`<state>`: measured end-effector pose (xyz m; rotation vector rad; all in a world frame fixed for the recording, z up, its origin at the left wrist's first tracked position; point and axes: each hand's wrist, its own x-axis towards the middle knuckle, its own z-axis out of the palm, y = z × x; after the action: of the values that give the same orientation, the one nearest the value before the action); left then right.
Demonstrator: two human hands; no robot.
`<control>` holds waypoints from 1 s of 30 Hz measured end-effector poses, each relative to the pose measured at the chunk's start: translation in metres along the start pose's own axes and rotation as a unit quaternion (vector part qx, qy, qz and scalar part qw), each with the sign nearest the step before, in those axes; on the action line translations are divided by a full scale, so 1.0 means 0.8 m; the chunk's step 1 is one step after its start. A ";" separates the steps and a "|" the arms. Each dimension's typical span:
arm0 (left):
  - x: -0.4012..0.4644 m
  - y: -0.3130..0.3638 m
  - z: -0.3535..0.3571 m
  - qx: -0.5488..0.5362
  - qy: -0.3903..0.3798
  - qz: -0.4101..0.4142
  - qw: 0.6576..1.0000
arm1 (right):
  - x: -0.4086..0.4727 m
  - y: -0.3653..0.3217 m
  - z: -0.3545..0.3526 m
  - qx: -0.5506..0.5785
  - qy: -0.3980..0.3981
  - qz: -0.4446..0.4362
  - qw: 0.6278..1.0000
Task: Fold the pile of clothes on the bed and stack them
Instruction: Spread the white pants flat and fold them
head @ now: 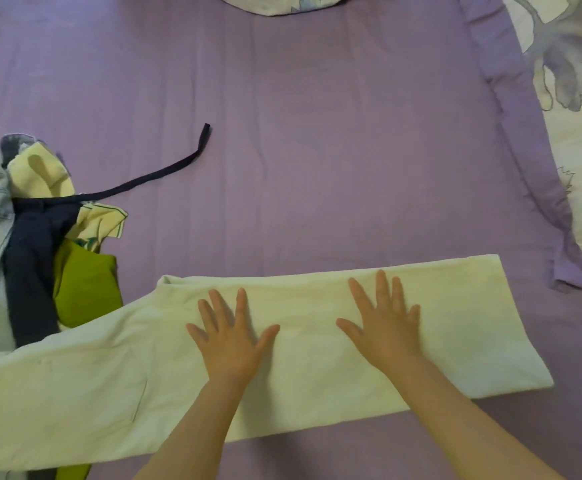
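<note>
Cream trousers (317,341) lie flat under both pressing hands (234,337)

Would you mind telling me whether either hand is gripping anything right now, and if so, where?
Nothing is gripped. The left hand and the right hand lie flat, fingers spread, pressing on the middle of the white trousers on the bed.

Left hand (231,336): I see it palm down, fingers straight and spread, thumb angled out to the right
Right hand (384,325): I see it palm down too, fingers straight and fanned, thumb angled out to the left
Spacing: hands side by side, well apart, at about the same height in my view
Forearms: both bare, rising from the bottom edge and slanting slightly inward to the wrists
</note>
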<state>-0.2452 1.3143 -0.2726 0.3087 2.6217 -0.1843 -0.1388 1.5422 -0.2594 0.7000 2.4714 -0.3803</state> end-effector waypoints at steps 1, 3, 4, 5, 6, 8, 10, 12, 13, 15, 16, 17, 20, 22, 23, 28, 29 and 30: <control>0.006 -0.011 -0.002 0.001 -0.002 0.001 1.000 | -0.003 -0.029 0.005 -0.006 -0.005 -0.034 0.999; 0.020 -0.029 -0.008 0.007 -0.006 0.012 1.000 | -0.006 -0.082 0.014 -0.019 -0.019 -0.078 0.997; 0.028 -0.036 -0.011 0.012 -0.011 0.018 1.000 | -0.004 -0.103 0.018 -0.028 -0.025 -0.091 0.995; 0.037 -0.044 -0.015 0.016 -0.019 0.027 0.999 | -0.001 -0.120 0.020 -0.037 -0.030 -0.097 0.994; 0.046 -0.052 -0.018 0.020 -0.029 0.040 0.999 | 0.003 -0.131 0.021 -0.045 -0.035 -0.096 0.994; 0.063 -0.067 -0.023 0.019 -0.050 0.078 0.996 | 0.013 -0.142 0.019 -0.057 -0.043 -0.086 0.994; 0.073 -0.079 -0.028 0.005 -0.073 0.117 0.990 | 0.024 -0.146 0.016 -0.071 -0.050 -0.076 0.993; 0.075 -0.086 -0.034 -0.011 -0.086 0.142 0.986 | 0.035 -0.151 0.008 -0.070 -0.060 -0.054 0.994; 0.074 -0.088 -0.037 -0.017 -0.075 0.151 0.986 | 0.039 -0.158 0.004 -0.064 -0.062 -0.037 0.995; 0.071 -0.099 -0.050 -0.053 0.006 0.152 0.987 | 0.043 -0.179 -0.005 -0.062 -0.036 -0.024 0.997; 0.072 -0.109 -0.059 -0.090 0.061 0.142 0.984 | 0.045 -0.192 -0.008 -0.066 -0.007 -0.041 0.997; 0.076 -0.122 -0.067 -0.123 0.106 0.125 0.979 | 0.046 -0.206 -0.011 -0.065 0.019 -0.073 0.995; 0.100 -0.172 -0.086 -0.135 0.138 0.115 0.974 | 0.054 -0.248 -0.014 -0.021 0.031 -0.160 0.986; 0.119 -0.194 -0.093 -0.124 0.083 0.172 0.974 | 0.060 -0.268 -0.011 0.023 0.026 -0.157 0.987; 0.127 -0.198 -0.096 -0.126 0.047 0.196 0.971 | 0.064 -0.274 -0.010 0.042 0.032 -0.144 0.988; 0.155 -0.187 -0.102 -0.124 -0.039 0.170 0.977 | 0.068 -0.273 -0.004 0.048 0.097 -0.081 0.991; 0.157 -0.186 -0.103 -0.129 -0.040 0.165 0.977 | 0.068 -0.271 -0.005 0.042 0.100 -0.073 0.991; 0.158 -0.185 -0.103 -0.144 -0.043 0.159 0.976 | 0.068 -0.268 -0.006 0.042 0.102 -0.072 0.991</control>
<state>-0.4277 1.2102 -0.2509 0.5938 2.4286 0.2827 -0.2980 1.3890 -0.2609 0.6220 2.7222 -0.4903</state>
